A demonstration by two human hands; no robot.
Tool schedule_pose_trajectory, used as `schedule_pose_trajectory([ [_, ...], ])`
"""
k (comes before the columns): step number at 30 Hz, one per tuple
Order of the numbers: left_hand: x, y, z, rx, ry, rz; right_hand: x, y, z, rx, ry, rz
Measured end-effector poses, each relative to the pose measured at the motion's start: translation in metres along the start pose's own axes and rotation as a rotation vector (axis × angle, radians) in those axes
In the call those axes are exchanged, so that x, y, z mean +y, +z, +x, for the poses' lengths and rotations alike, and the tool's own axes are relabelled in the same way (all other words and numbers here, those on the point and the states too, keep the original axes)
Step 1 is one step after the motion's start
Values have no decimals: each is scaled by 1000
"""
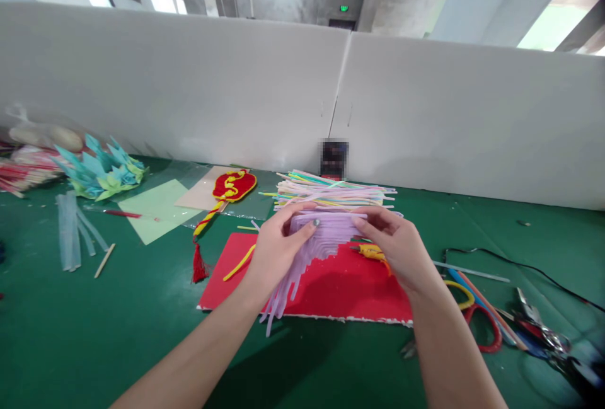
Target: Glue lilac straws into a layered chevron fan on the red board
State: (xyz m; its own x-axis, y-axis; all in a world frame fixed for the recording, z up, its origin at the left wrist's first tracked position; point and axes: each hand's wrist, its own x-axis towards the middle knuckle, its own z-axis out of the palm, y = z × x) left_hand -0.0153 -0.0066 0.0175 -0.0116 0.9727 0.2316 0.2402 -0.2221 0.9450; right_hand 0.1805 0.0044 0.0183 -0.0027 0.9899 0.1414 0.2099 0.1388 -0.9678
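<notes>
Over a red board (350, 299), my two hands hold a purple piece made of pipe cleaners (321, 242) laid side by side. My left hand (278, 245) pinches its left part, thumb in front. On the right, my right hand (394, 239) grips the upper right end between thumb and fingers. Loose purple ends hang down at the lower left of the piece. Just behind it lies a bundle of pastel pipe cleaners (331, 193). An orange-yellow glue gun (371, 251) sits on the board beside my right hand, partly hidden. One yellow pipe cleaner (239, 263) rests on the board's left part.
A red and yellow fan with a tassel (234, 185) lies left of the bundle. Further left are green paper (158, 210), clear glue sticks (69, 232) and a blue-green paper flower (101, 169). Scissors (486, 327), pliers (543, 327) and a black cable (515, 264) lie right. A white partition (189, 87) stands behind.
</notes>
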Motion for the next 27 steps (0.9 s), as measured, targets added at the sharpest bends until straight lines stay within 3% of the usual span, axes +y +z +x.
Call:
schedule_pose_trajectory([
  [12, 5, -1, 0, -4, -6, 76, -1, 0, 0, 12, -43, -21],
  [18, 3, 0, -1, -16, -5, 58, -5, 2, -2, -114, -78, -19],
  [27, 2, 1, -1, -40, -3, 75, -4, 2, -1, -77, -67, -60],
])
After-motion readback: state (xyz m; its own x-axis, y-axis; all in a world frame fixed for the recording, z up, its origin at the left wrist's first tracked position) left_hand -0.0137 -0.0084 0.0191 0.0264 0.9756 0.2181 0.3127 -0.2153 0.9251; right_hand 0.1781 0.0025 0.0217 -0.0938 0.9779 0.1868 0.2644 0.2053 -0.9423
